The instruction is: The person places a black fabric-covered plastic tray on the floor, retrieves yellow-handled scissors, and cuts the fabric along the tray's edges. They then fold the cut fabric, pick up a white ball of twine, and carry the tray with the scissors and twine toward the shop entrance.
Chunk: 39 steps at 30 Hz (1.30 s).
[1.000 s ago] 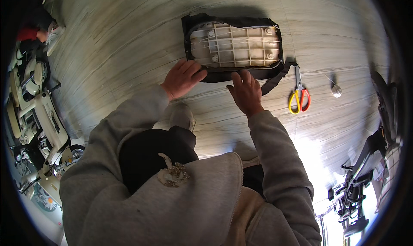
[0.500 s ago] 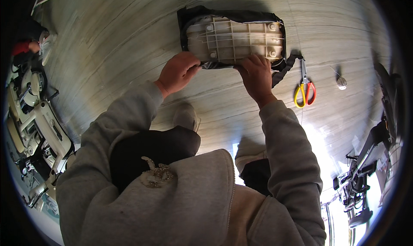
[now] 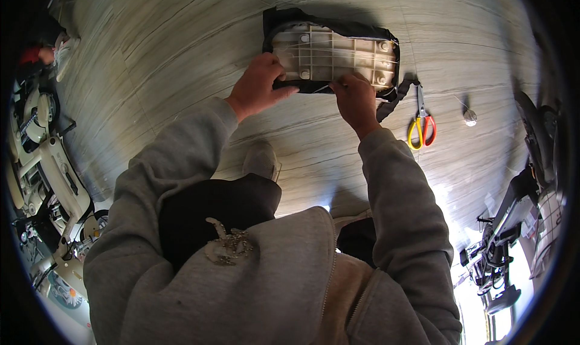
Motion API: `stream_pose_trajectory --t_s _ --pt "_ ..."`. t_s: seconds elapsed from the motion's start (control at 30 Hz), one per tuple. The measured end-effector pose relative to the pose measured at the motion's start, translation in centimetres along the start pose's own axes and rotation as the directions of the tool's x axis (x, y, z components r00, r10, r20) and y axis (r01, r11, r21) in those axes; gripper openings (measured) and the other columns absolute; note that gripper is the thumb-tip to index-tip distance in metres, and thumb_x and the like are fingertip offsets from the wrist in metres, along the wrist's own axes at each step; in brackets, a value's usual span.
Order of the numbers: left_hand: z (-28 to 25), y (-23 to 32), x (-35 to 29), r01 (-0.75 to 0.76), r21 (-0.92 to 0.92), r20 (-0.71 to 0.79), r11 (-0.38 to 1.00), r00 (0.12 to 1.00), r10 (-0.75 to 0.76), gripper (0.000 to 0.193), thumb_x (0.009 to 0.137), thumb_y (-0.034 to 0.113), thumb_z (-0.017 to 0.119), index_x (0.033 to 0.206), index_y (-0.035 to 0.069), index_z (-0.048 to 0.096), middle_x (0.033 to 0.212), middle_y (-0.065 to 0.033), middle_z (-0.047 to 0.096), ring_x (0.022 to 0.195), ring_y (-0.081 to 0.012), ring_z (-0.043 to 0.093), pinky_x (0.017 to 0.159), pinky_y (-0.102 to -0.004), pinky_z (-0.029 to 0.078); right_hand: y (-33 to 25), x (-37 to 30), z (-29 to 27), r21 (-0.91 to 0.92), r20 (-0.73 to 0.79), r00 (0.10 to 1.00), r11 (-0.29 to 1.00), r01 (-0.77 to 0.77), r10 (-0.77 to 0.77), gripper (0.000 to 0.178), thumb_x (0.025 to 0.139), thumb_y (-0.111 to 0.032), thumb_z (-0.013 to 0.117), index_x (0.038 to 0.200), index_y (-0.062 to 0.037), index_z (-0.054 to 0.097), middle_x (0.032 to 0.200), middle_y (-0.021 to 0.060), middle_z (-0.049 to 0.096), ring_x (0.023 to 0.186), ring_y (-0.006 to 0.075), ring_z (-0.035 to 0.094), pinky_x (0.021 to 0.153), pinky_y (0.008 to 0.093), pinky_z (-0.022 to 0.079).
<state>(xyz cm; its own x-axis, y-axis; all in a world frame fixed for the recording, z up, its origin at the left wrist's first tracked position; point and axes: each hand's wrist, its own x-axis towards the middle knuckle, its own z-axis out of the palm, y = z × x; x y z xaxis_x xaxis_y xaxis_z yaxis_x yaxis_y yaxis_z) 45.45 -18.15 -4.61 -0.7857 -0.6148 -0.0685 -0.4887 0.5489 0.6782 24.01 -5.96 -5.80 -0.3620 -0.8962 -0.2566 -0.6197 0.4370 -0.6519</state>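
An upturned seat lies on the floor, its pale ribbed plastic base (image 3: pixel 347 59) facing up and black cover (image 3: pixel 362 30) wrapped round its sides. Thin pale threads stretch across the ribs. At the near left corner my left hand (image 3: pixel 258 86) grips the cover's edge, fingers over the base and thumb along the near side. My right hand (image 3: pixel 357 103) pinches the near edge of the cover right of the middle; its fingertips are partly hidden. A loose black strip (image 3: pixel 393 103) trails from the seat's near right corner.
Scissors (image 3: pixel 421 118) with one yellow and one red handle lie right of the seat, beside a small ball of thread (image 3: pixel 470 117). Pale scooters (image 3: pixel 63 170) stand at the left, near another person's shoe (image 3: pixel 65 58). Dark vehicle parts (image 3: pixel 504 236) are at the right.
My left hand has shifted up and right onto the seat's corner, its thumb now spread along the near edge. The right hand stays at the near edge.
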Motion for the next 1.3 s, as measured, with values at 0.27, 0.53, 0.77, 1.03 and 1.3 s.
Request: stream_pose_trajectory --t_s 0.27,0.53,0.77,1.03,1.3 --pt "0.4 -0.3 0.8 0.014 0.027 0.081 1.000 0.997 -0.017 0.017 0.077 0.011 0.072 0.083 0.004 0.059 0.099 -0.0101 0.053 0.096 -0.0297 0.052 0.081 -0.0394 0.046 -0.4 0.2 0.0 -0.111 0.053 0.991 0.987 -0.117 0.123 0.026 0.080 -0.034 0.067 0.081 -0.0083 0.069 0.090 0.0103 0.066 0.091 0.0308 0.061 0.079 0.0443 0.046" --pt "-0.9 0.0 1.8 0.095 -0.007 0.177 0.995 0.980 -0.092 0.016 0.079 0.012 0.070 0.088 0.004 0.059 0.099 -0.0100 0.057 0.100 -0.0304 0.054 0.085 -0.0386 0.046 -1.1 0.4 -0.1 -0.195 0.066 0.984 0.969 -0.152 0.168 0.029 0.082 -0.038 0.065 0.084 -0.0093 0.068 0.093 0.0100 0.066 0.094 0.0301 0.062 0.082 0.0442 0.045" --pt "-4.1 -1.2 8.9 -0.120 0.212 -0.158 0.970 0.975 0.155 0.052 0.081 0.015 0.067 0.130 0.009 0.050 0.131 -0.0135 0.050 0.121 -0.0323 0.047 0.101 -0.0414 0.040 -1.6 0.3 -1.1 -0.097 0.103 0.986 0.988 -0.119 0.129 0.028 0.082 -0.036 0.065 0.082 -0.0084 0.067 0.091 0.0115 0.066 0.090 0.0324 0.062 0.081 0.0451 0.045" --pt "-3.0 -0.2 14.5 -0.287 0.256 0.115 0.923 0.957 0.266 0.059 0.080 0.016 0.070 0.135 0.019 0.049 0.121 -0.0084 0.058 0.115 -0.0283 0.052 0.101 -0.0393 0.039 2.1 0.6 -3.7 -0.093 -0.522 0.853 0.994 -0.054 -0.002 0.041 0.079 -0.024 0.071 0.111 -0.0055 0.054 0.106 0.0153 0.055 0.107 0.0339 0.048 0.092 0.0460 0.038" --pt "-0.1 2.9 17.8 -0.365 0.285 0.065 0.886 0.930 0.362 0.017 0.083 0.017 0.066 0.099 0.017 0.069 0.090 -0.0035 0.065 0.090 -0.0256 0.059 0.079 -0.0381 0.047 8.2 -0.6 -5.3 0.329 -0.108 0.872 0.845 -0.421 0.477 0.038 0.082 -0.028 0.065 0.108 -0.0015 0.061 0.100 0.0193 0.066 0.095 0.0349 0.062 0.085 0.0426 0.048"
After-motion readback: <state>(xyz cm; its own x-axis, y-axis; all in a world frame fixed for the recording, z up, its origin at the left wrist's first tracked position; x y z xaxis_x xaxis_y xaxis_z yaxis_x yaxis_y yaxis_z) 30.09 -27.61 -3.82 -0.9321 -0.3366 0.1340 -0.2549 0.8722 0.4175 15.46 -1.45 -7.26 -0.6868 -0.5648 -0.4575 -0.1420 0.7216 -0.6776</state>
